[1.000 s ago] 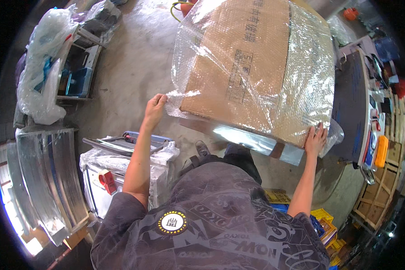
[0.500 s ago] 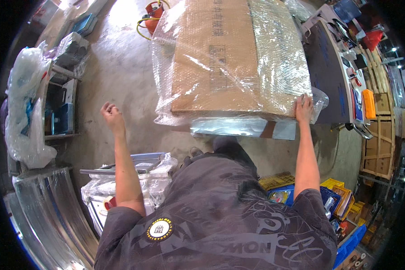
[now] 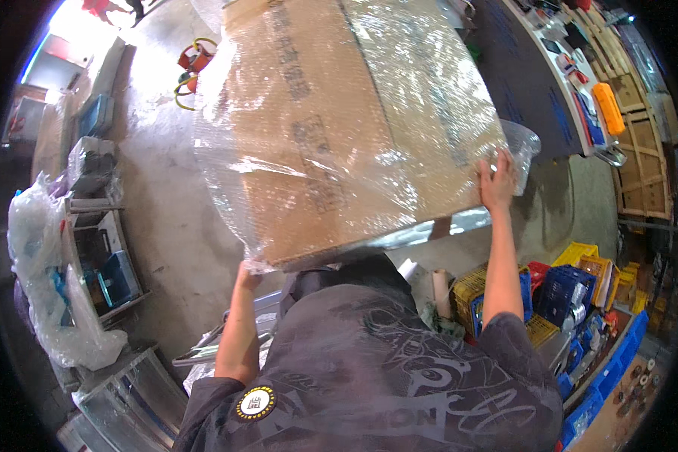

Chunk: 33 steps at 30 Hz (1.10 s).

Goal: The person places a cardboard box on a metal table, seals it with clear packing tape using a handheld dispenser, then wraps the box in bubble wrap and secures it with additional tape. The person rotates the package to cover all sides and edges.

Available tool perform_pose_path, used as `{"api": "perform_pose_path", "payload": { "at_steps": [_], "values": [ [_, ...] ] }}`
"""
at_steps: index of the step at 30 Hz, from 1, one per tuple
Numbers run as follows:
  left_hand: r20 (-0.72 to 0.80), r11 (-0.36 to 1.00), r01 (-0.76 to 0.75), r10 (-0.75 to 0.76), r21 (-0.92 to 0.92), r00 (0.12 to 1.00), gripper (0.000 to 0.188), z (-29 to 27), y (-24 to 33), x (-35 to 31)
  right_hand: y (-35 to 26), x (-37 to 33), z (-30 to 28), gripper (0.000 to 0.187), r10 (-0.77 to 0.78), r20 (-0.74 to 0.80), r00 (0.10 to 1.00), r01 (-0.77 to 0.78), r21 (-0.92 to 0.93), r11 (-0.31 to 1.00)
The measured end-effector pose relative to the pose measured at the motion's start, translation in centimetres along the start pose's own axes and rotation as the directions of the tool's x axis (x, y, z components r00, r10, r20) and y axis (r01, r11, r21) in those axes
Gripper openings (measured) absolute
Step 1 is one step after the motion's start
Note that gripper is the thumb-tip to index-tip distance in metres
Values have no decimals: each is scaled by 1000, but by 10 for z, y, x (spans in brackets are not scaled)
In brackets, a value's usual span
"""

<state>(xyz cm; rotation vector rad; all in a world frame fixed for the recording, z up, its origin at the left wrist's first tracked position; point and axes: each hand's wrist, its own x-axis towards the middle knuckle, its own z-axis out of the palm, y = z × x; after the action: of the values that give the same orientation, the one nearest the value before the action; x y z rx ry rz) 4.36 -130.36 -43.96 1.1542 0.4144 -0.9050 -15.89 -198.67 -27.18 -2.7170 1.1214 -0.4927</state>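
In front of me lies a large flat piece of cardboard (image 3: 279, 173) covered in clear bubble wrap (image 3: 422, 113), with a shiny silvery strip (image 3: 437, 230) showing under its near edge. My left hand (image 3: 250, 276) is closed on the bubble wrap at the near left corner; the wrap partly hides its fingers. Near the right corner my right hand (image 3: 498, 181) lies open on the wrapped cardboard, fingers spread. A loose flap of wrap (image 3: 523, 147) sticks out just beyond it.
A dark tabletop (image 3: 516, 83) with tools stands at the right. Yellow crates (image 3: 576, 254) and blue bins (image 3: 569, 290) sit low on the right. On the left are a shelf unit (image 3: 102, 264) and bundled plastic (image 3: 41, 264). An orange gas cylinder (image 3: 194, 60) stands beyond.
My left hand has moved from the air to the near left corner of the wrap. The wrapped cardboard now appears turned, its left corner nearer me. My right hand stays at the right corner.
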Motion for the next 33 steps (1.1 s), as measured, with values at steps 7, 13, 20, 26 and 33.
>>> {"api": "perform_pose_path", "payload": {
  "at_steps": [7,13,20,26,33],
  "values": [
    [106,921,254,-296,295,949,35,7,20,39,-15,-14,-12,52,-69,-369,927,44,-74,996],
    [4,504,63,-130,861,991,31,-35,88,65,-58,-137,23,47,723,-468,509,-659,328,676],
    [234,840,54,-211,540,949,30,-11,190,143,-246,-383,133,48,884,286,370,-929,141,343],
    [493,851,-152,-138,503,859,31,3,239,200,-364,-444,193,54,602,608,518,-848,276,452],
    [193,882,95,-205,462,960,29,8,338,269,-431,-450,218,64,473,683,557,-800,287,528]
  ]
}}
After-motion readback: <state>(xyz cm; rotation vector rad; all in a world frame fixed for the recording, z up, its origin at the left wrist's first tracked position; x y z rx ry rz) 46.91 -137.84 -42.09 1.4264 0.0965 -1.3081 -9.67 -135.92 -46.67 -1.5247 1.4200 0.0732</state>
